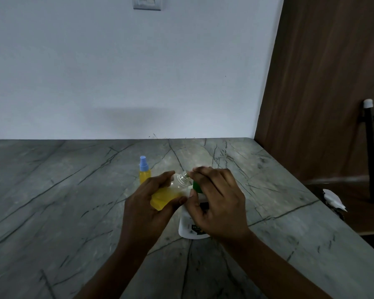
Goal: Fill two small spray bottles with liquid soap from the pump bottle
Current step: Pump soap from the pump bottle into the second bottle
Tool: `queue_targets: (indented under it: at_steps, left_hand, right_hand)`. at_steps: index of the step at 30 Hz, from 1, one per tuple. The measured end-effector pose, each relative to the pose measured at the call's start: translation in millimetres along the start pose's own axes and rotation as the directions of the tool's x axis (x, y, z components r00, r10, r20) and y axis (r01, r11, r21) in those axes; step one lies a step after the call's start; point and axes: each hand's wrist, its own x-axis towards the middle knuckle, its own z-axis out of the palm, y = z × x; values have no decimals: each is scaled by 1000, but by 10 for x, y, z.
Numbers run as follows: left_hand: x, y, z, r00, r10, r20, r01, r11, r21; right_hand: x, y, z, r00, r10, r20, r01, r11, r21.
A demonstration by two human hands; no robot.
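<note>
Grips the open spray bottle [166,198] in the left hand [147,199], with fingers and thumb wrapped round its lower body, tilted so that the bare threaded neck leans toward the white nozzle of the pump bottle [188,227]. Curls the right hand [216,197] over the green pump head [196,186], with fingers bent across the top and thumb tucked in below it. Pump bottle upright on the counter [73,190], partly hidden under both hands. Cannot tell whether nozzle and neck touch; too blurred there.

Risks sending soap down the outside of the bottle and onto fingers and counter if pressed with the narrow neck and small nozzle out of line. Risks spilling the yellow liquid already in the lower part if tipped much further. Likely to slip in the grip once smeared with soap. Could rock or skid the pump bottle under a hard push, steadied as it is by one hand only.

Open spray bottle: clear thin plastic, round-shouldered, ridged at the thread, with translucent yellow liquid inside. Pump bottle: opaque white body with a dark label and a glossy green head. Just behind the left hand, the capped spray bottle [144,171]: upright on the counter, yellow inside, topped with a pale blue sprayer. Counter: smooth, grey and stone-like, crossed with dark veins.
</note>
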Motion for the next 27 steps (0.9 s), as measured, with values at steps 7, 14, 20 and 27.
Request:
queue_targets:
  at_steps: [7, 14, 20, 27]
  left_hand:
    - [3, 20, 25, 1000, -9, -21, 9, 1000, 0]
    - [-11, 34, 43, 999, -31, -33, 31, 999, -16]
    - [-27, 56, 58, 997, -45, -56, 44, 998, -33]
    - [-18, 64, 61, 998, -27, -53, 26, 1000, -17]
  right_hand:
    - [48, 40, -38, 999, -20, 34, 20, 1000, 9]
    - [86, 70, -52, 998, -50, 24, 49, 999, 22]
    - [78, 59, -28, 998, -53, 31, 53, 999, 9]
    - [87, 33, -11, 999, -44, -5, 44, 999, 10]
